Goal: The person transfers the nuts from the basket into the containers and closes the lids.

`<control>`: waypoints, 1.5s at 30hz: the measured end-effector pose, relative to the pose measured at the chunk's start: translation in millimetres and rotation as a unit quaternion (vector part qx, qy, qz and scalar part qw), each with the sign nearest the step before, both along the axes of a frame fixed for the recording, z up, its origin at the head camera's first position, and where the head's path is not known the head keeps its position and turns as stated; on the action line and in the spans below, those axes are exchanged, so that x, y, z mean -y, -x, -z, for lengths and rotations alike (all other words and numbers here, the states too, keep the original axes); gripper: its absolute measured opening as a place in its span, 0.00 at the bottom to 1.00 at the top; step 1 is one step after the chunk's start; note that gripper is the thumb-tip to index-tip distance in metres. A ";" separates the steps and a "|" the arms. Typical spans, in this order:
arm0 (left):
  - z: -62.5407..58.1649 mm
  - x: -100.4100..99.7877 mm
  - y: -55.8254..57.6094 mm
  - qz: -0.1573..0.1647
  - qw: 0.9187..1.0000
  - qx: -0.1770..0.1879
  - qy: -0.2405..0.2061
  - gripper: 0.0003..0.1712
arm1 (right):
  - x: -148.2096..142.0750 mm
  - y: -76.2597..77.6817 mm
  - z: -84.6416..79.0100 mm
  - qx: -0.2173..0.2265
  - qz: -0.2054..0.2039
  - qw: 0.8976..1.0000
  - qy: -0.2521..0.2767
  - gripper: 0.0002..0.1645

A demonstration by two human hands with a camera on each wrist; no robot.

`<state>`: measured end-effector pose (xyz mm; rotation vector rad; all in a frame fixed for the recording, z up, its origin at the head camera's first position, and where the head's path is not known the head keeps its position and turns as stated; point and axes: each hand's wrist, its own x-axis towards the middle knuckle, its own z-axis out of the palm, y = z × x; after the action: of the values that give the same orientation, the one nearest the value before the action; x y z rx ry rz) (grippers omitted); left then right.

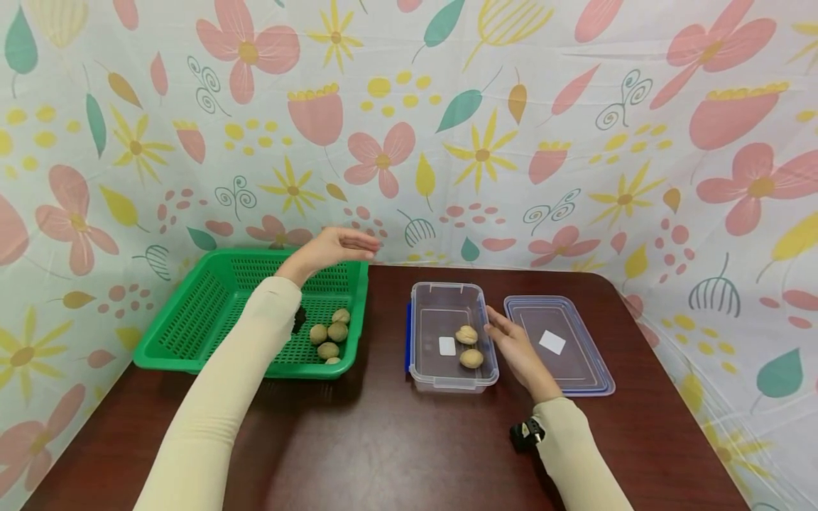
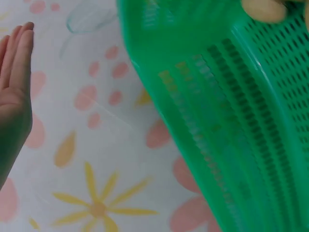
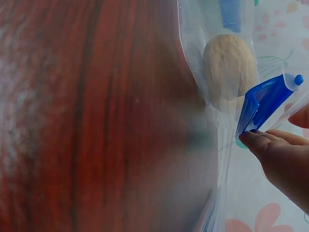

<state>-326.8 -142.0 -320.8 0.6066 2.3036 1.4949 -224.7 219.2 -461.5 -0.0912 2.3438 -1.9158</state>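
My left hand [image 1: 332, 248] is raised over the back right rim of a green plastic basket [image 1: 361, 305], its fingers straight and holding nothing. In the left wrist view the same hand [image 2: 17, 77] shows apart from the basket wall. Several walnuts [image 1: 337, 331] lie at the basket's right side. A clear plastic container [image 1: 427, 369] holds two walnuts [image 1: 471, 358]. At the container's right wall, my right hand [image 1: 519, 355] grips the side by its rim. The right wrist view shows fingertips [image 3: 251, 137] at a blue latch [image 3: 270, 104], with the thumb by the rim.
A clear lid [image 1: 578, 355] with a white label lies flat on the brown table [image 1: 409, 440], right of the container. Another blue latch [image 1: 407, 337] hangs on the container's left side. A flower-patterned sheet [image 1: 447, 142] stands behind the table.
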 end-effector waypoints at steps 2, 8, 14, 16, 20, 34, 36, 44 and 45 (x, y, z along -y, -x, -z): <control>2.8 10.5 2.3 -0.006 1.000 0.007 -0.016 0.22 | -0.3 -0.4 0.4 -0.001 -0.001 1.000 -0.001 0.31; 20.3 38.4 12.2 -0.021 0.999 0.035 -0.035 0.23 | -0.2 -0.4 0.5 -0.003 0.000 1.000 -0.003 0.31; 46.2 56.7 19.7 -0.030 0.996 0.083 -0.024 0.23 | -0.4 -0.2 0.4 -0.002 0.001 1.000 -0.006 0.31; 54.7 60.5 20.7 -0.026 0.995 0.099 -0.011 0.25 | -0.4 0.0 0.6 -0.002 0.002 1.000 -0.005 0.31; 69.1 64.2 20.9 -0.007 0.992 0.119 0.029 0.28 | -0.7 0.1 1.2 -0.002 0.003 1.000 -0.006 0.31; 91.9 59.6 21.7 0.030 0.974 0.155 0.160 0.23 | -1.3 0.8 1.3 -0.001 0.002 1.000 -0.008 0.31; 93.5 58.3 20.7 0.030 0.972 0.163 0.167 0.22 | -1.2 0.7 1.2 0.000 0.002 1.000 -0.009 0.31; 96.9 52.2 17.6 0.048 0.964 0.178 0.190 0.22 | -1.3 0.7 1.0 0.003 0.002 1.000 -0.010 0.31; 97.0 51.4 17.5 0.046 0.964 0.175 0.193 0.22 | -1.3 0.5 0.8 0.003 0.001 1.000 -0.010 0.31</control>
<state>-344.2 -193.5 -417.9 0.3047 2.1658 0.9751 -225.2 220.5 -462.3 -0.0808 2.3605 -1.8894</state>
